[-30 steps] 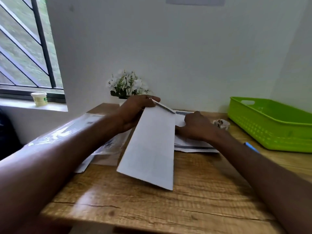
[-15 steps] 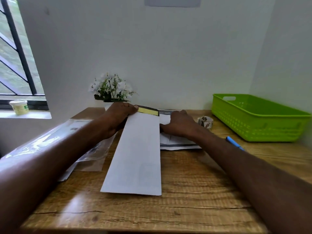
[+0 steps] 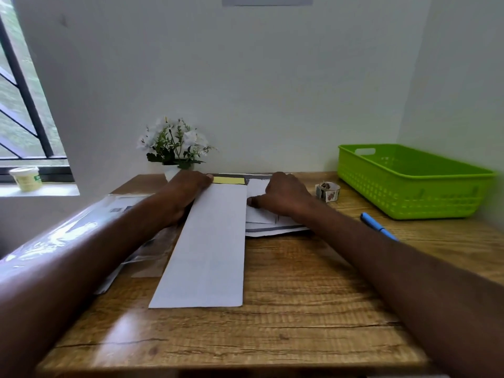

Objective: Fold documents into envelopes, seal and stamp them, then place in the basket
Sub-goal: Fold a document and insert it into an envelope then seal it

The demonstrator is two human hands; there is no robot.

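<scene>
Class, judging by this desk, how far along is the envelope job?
Done: nothing shows in the green basket. In hand: left hand holds the white envelope flat, yellow strip showing, unsealed; right hand rests on the papers. Left: seal, stamp from the roll, basket.

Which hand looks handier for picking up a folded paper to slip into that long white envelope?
The right hand: it already rests on the folded papers, while the left hand holds the envelope by its flap end.

Both forearms bare to frame edge, no sleeves; left hand (image 3: 188, 190) & right hand (image 3: 281, 196): no rings, watch, or gloves.
</scene>
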